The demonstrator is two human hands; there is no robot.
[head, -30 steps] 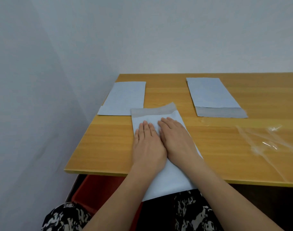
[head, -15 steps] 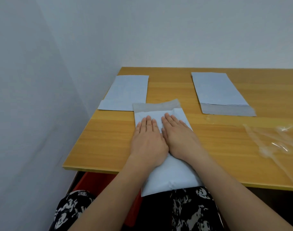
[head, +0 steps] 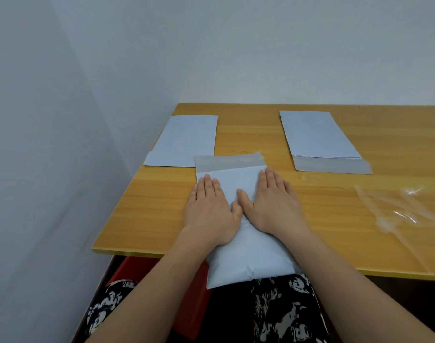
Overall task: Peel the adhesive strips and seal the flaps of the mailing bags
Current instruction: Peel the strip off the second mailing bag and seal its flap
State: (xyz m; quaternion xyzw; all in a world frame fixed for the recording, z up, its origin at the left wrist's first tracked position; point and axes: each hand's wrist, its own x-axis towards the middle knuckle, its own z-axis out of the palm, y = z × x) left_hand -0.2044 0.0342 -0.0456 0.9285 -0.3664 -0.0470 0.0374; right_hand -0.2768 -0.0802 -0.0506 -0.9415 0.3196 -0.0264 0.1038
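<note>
A white mailing bag [head: 246,253] lies lengthwise on the wooden surface [head: 149,209], its near end hanging past the front edge over the person's lap. Its grey flap [head: 230,161] at the far end lies open and flat, just touching the near edge of a flat bag [head: 186,141] by the surface's left edge. The left hand [head: 210,211] and right hand [head: 273,204] press palm-down on the bag, fingers [head: 209,185] released and straight, grasping nothing, thumbs touching at the middle. A stack of bags [head: 315,137] with a grey flap lies well apart to the right. Clear peeled strips [head: 397,206] sprawl near the right edge. Bare wood stays free between the bags and left of the hands.
</note>
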